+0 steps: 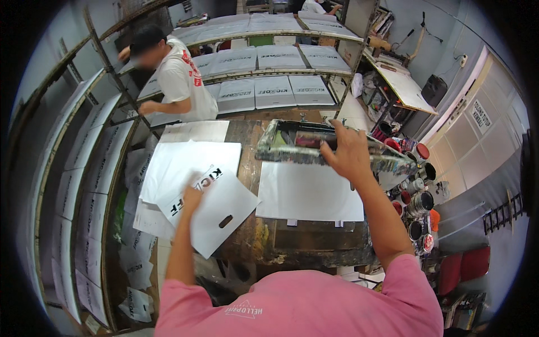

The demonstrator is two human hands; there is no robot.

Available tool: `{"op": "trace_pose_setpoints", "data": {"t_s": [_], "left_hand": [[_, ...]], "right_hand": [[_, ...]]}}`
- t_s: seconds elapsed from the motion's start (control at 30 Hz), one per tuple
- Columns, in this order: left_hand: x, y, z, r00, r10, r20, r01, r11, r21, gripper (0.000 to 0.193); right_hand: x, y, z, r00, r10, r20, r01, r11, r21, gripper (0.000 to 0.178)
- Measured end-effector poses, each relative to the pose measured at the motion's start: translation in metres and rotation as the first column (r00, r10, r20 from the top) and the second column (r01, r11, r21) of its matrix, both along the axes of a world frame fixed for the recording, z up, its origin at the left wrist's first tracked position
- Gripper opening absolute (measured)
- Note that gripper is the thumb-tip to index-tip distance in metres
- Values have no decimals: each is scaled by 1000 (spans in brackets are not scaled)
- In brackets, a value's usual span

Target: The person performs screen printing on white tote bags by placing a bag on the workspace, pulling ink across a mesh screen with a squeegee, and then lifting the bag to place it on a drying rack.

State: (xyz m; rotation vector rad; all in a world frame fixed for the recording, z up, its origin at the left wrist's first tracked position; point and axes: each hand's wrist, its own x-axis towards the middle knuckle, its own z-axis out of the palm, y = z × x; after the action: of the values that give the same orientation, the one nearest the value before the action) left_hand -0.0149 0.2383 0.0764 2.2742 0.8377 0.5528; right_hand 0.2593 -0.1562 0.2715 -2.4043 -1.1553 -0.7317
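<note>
My left hand, a little blurred, pinches a white bag with dark print and a punched handle slot. The bag lies at a slant over a stack of white bags on the left of the worktable. My right hand grips the near edge of a paint-stained printing screen frame, which is tilted up from the table. A squeegee with a reddish part sits inside the frame. Below the frame, a plain white bag lies flat on the table, its face showing no print.
A person in a white shirt and dark cap stands beyond the table at the left. Racks with printed bags run behind, and another rack stands at left. Paint cans crowd the table's right side, near a white door.
</note>
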Motion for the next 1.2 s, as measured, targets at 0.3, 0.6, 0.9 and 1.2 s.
{"op": "trace_pose_setpoints", "data": {"t_s": [0.3,0.6,0.9,1.2], "left_hand": [[7,-273,-32,933,336,131,230,-273,-934,129],[21,-256,-133,983,124,-135,-102,-238,-966,132],[27,-265,-131,926,223,-305,-262,-205,-943,131],[33,-275,-102,940,249,-235,-211,-120,-970,120]], "right_hand": [[-82,-68,-182,906,66,-418,-273,845,-459,37],[-83,-65,-315,870,115,-480,-287,909,-302,57],[142,69,-337,949,91,-301,-170,953,-249,47],[265,136,-312,924,150,-352,-242,941,-236,39]]}}
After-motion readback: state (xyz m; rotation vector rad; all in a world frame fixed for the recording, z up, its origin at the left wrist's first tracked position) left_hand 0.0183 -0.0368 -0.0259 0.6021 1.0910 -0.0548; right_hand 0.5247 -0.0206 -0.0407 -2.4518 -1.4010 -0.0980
